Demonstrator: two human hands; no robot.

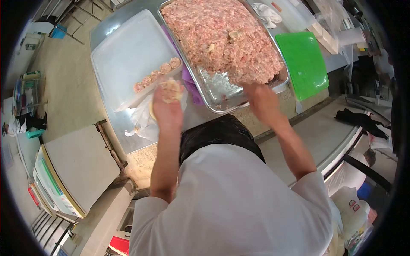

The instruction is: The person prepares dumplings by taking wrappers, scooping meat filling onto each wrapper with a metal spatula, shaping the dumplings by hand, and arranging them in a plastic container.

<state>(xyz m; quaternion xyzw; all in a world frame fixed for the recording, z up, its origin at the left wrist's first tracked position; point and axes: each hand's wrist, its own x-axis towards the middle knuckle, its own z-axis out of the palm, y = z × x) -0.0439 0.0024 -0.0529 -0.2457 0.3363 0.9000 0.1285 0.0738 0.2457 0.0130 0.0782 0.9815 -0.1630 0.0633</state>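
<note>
My left hand (pixel 167 112) is cupped around a dumpling wrapper with meat filling (pixel 171 90). Under and beside that hand lies a crumpled white plastic bag (pixel 143 120), with a pale round edge, perhaps more wrappers, partly hidden by the hand. A row of open-topped dumplings (pixel 150 78) lines the near edge of a white plastic tray (pixel 128 51). My right hand (pixel 261 102), fingers curled, is over the near edge of a deep metal tray (pixel 213 104) heaped with minced meat (pixel 226 38). Whatever its fingertips grip is too small or hidden to make out.
A green cutting board (pixel 302 64) lies right of the metal tray. Purple cloth (pixel 192 85) shows between the two trays. Further back are a white cloth (pixel 268 15) and a clear plastic container (pixel 294 15). A white-topped cabinet (pixel 81 166) stands at the left.
</note>
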